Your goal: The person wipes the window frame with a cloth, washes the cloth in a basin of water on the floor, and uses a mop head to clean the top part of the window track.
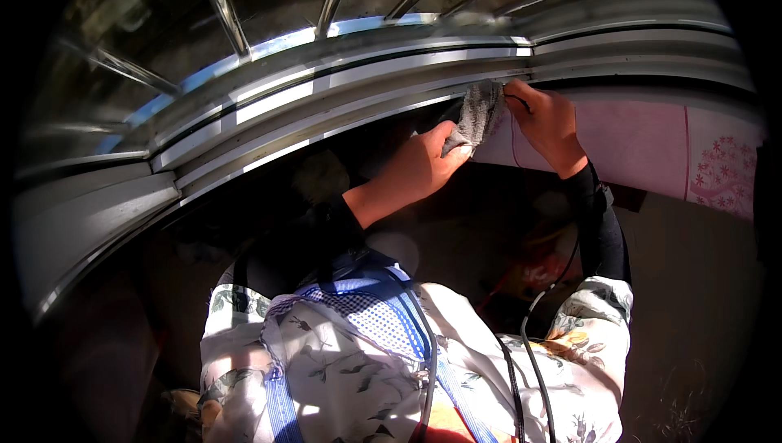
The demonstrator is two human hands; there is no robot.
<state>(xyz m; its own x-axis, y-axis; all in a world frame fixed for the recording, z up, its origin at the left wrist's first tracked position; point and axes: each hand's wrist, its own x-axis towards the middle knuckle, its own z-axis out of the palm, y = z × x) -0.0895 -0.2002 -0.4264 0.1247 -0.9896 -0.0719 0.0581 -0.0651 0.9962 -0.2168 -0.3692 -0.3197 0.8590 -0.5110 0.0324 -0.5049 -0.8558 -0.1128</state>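
Observation:
A grey cloth (481, 114) hangs bunched between my two hands, just below the window frame's ledge. My left hand (421, 165) is closed around the lower end of the cloth, thumb on top. At the cloth's upper right edge, my right hand (545, 125) pinches a thin dark strand, which looks like a cord or wire; whether the fingers also hold the cloth, I cannot tell. The light window frame (342, 97) curves above both hands, with a sliding track along it.
Behind the glass stand several shiny metal bars (223, 6). A pink patterned fabric (629, 143) lies under the ledge at the right. Dark cables (534, 357) run down from my right sleeve and over my clothes. The area below the ledge is in deep shadow.

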